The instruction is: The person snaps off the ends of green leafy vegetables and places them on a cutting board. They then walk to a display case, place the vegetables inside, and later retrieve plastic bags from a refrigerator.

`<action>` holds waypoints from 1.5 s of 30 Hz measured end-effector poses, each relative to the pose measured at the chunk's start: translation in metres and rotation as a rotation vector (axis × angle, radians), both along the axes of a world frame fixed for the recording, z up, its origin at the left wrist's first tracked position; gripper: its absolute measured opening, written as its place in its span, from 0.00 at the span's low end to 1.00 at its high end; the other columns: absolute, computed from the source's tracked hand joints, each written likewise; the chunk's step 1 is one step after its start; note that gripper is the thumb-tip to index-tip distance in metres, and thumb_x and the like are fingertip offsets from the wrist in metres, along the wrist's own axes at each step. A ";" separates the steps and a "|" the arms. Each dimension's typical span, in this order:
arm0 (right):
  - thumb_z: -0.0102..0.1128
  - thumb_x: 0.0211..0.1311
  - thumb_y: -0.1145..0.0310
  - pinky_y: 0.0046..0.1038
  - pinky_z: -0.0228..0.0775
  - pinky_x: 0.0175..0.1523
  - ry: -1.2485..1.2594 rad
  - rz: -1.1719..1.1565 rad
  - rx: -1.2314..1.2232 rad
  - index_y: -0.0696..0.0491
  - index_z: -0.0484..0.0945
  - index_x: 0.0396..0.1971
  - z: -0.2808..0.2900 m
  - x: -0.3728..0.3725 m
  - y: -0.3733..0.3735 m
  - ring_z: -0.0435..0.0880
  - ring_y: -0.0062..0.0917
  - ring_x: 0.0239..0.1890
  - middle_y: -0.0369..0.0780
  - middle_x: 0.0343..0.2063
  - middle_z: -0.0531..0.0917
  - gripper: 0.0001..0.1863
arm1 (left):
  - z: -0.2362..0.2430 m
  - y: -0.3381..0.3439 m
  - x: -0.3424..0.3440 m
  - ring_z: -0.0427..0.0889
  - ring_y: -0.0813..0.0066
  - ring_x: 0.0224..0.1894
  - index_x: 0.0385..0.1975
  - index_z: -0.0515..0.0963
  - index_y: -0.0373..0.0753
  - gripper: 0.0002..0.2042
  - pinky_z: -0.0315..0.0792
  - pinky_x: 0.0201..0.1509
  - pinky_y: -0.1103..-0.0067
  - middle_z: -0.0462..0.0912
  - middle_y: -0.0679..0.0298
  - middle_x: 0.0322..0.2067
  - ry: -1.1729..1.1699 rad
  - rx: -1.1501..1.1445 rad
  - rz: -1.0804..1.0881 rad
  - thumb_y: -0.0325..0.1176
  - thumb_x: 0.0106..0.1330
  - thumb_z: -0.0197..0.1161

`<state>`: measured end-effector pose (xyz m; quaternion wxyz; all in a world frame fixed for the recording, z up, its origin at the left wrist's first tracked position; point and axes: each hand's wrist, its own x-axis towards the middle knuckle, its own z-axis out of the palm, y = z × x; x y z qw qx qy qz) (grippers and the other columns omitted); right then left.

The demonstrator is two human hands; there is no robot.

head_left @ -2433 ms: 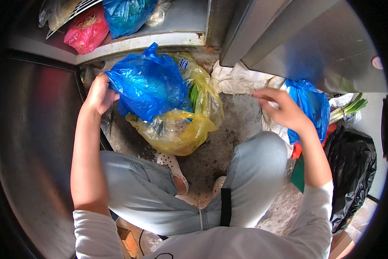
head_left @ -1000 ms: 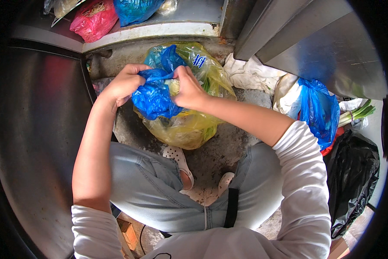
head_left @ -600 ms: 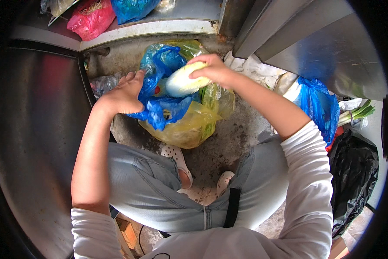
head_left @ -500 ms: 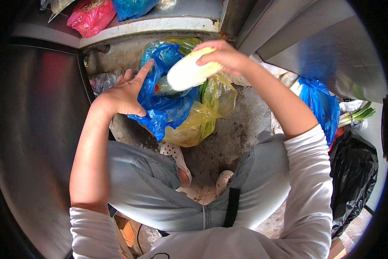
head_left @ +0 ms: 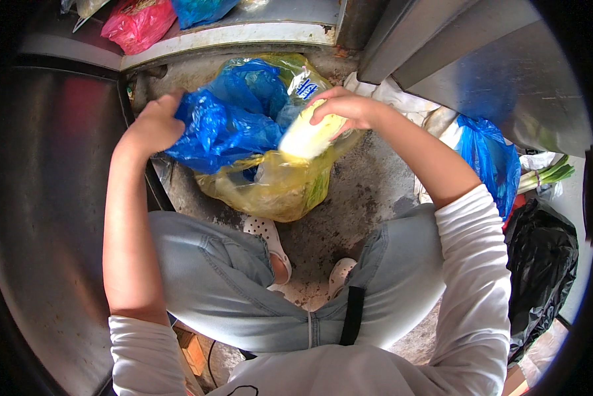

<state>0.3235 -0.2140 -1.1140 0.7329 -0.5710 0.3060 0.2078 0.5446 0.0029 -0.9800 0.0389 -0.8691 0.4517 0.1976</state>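
My right hand [head_left: 347, 109] grips a pale napa cabbage [head_left: 310, 135] from above, its yellow-green end in my fingers and its white end pointing down. The cabbage is at the right side of a see-through yellow plastic bag [head_left: 270, 191], over or just inside its mouth. Pale and green leafy vegetables show dimly through the yellow plastic. At the left my left hand [head_left: 156, 125] is closed on the edge of a crumpled blue plastic bag [head_left: 227, 132], which lies over the yellow bag and is drawn out to the left. Its fingertips are partly hidden.
Dark metal panels [head_left: 52, 198] stand close on my left, steel ones [head_left: 494, 72] at the right. A low shelf [head_left: 244, 34] holds a pink bag [head_left: 138, 26]. On the right lie another blue bag [head_left: 488, 162], green onions [head_left: 549, 175] and a black bag [head_left: 541, 264].
My left hand has closed on the blue bag and pulled it leftward, baring more of the yellow bag. My right hand has lowered the cabbage toward the yellow bag's right side.
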 end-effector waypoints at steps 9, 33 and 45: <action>0.52 0.59 0.56 0.32 0.70 0.54 0.242 0.352 -0.814 0.65 0.58 0.57 -0.036 0.008 0.069 0.64 0.39 0.60 0.52 0.59 0.58 0.34 | -0.005 0.002 0.011 0.70 0.53 0.55 0.54 0.65 0.34 0.29 0.62 0.58 0.71 0.73 0.44 0.47 0.009 -0.147 -0.053 0.18 0.44 0.44; 0.41 0.58 0.47 0.46 0.56 0.60 -0.203 0.009 -0.907 0.46 0.69 0.53 -0.112 0.133 0.110 0.63 0.42 0.60 0.45 0.57 0.67 0.27 | 0.003 -0.023 -0.027 0.69 0.84 0.25 0.34 0.76 0.29 0.10 0.67 0.31 0.82 0.76 0.67 0.22 0.427 -0.867 0.287 0.31 0.64 0.51; 0.55 0.52 0.50 0.39 0.58 0.61 -0.423 0.282 -0.912 0.45 0.65 0.56 -0.009 0.107 0.074 0.65 0.44 0.58 0.50 0.54 0.68 0.31 | 0.007 -0.018 -0.029 0.75 0.53 0.47 0.52 0.65 0.32 0.32 0.68 0.51 0.71 0.75 0.48 0.41 -0.089 -0.528 -0.081 0.30 0.43 0.68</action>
